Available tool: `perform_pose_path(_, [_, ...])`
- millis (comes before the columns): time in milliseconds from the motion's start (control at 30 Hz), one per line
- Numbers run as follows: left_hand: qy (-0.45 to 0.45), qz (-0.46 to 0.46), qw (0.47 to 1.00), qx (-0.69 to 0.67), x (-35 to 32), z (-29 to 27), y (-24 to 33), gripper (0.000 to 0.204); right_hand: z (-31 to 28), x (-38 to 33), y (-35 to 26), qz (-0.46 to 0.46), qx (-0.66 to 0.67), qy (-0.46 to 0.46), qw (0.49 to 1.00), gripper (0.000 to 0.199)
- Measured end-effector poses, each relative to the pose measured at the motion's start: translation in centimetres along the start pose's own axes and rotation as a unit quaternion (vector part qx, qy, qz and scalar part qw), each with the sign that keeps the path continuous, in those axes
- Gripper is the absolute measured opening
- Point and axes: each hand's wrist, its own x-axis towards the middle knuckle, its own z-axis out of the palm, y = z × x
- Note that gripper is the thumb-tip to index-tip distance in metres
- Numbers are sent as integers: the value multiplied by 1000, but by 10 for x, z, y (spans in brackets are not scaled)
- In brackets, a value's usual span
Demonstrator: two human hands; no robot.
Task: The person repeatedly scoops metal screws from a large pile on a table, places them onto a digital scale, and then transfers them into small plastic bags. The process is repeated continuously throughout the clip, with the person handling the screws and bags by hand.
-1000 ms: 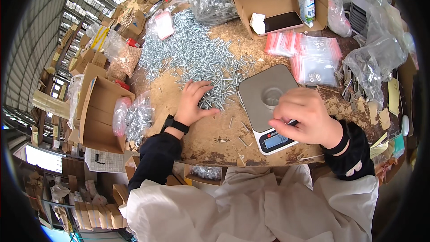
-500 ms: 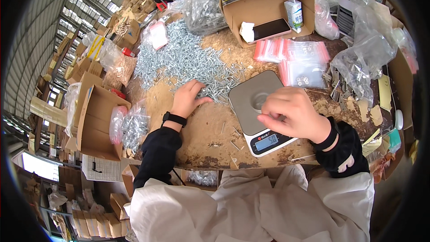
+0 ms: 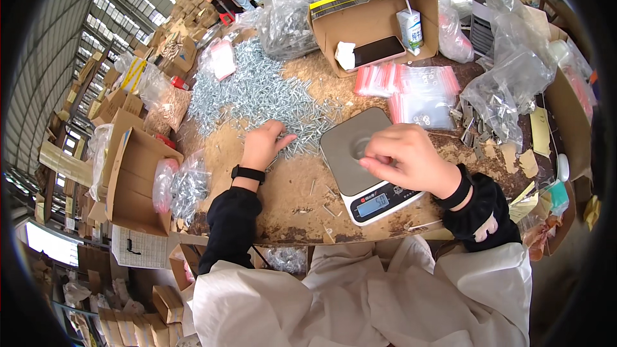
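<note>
A wide heap of silver screws (image 3: 250,83) covers the table's left side. My left hand (image 3: 262,146) rests at the heap's near edge, its thumb apart from the bent fingers, touching screws and gripping none that I can see. Right of it lies a digital scale (image 3: 347,170) with a grey plate and a lit display. On that plate sits a small clear round dish (image 3: 360,148), partly covered by my right hand (image 3: 403,157). That hand hovers over the plate with thumb and fingers pinched together; whatever they hold is too small or hidden to make out.
Beyond the scale lie red-edged zip bags (image 3: 418,93), some with small rings inside. An open cardboard box (image 3: 324,32) holds a phone (image 3: 379,51) and a drink carton (image 3: 410,31). Metal plates (image 3: 472,128) lie at right. Another box (image 3: 138,180) stands left. People work far behind.
The view has shifted slightly. My right hand stays pinched above the scale, and my left hand remains at the heap's edge with little change.
</note>
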Motion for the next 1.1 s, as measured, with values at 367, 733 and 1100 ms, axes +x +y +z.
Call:
perform_pose_path(367, [3, -19, 995, 100, -12, 13, 10, 28, -2, 1, 1, 6, -12, 26, 1000, 21])
perform_pose_path(733, [13, -5, 987, 160, -15, 10, 13, 35, -8, 2, 3, 17, -19, 48, 999, 21])
perform_pose_path(1100, [46, -73, 996, 28, -21, 7, 7, 23, -9, 2, 7, 19, -18, 72, 997, 20])
